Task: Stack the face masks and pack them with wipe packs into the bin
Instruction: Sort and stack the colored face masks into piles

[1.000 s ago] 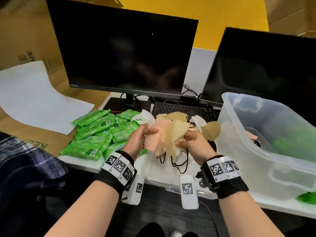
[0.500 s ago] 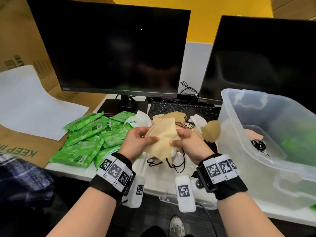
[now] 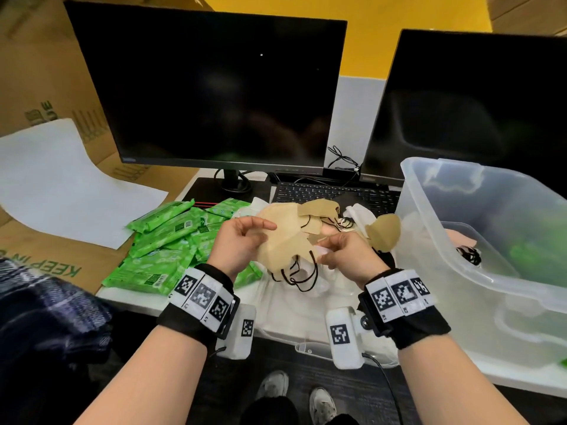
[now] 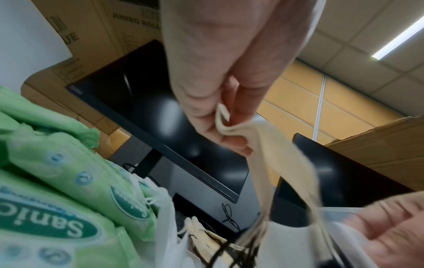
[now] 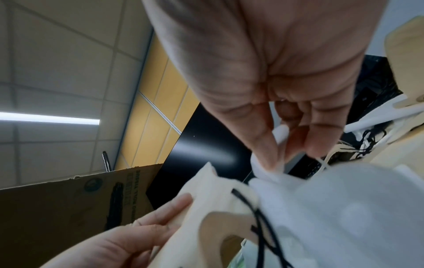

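While the head camera is looking down over the desk, the left hand (image 3: 237, 242) is pinching one edge of a tan fabric face mask with black ear loops (image 3: 283, 240), and the right hand (image 3: 345, 254) is gripping its opposite side, so the mask is hanging between them above a heap of loose masks (image 3: 334, 216). Green wipe packs (image 3: 162, 243) are lying just left of the left hand; a clear plastic bin (image 3: 478, 277) is standing to the right. Seen from the left wrist, thumb and fingers (image 4: 231, 143) are nipping the mask's cream edge (image 4: 263, 145). Seen from the right wrist, the fingertips (image 5: 267, 156) are pinching a white fold (image 5: 280, 139) beside the tan mask.
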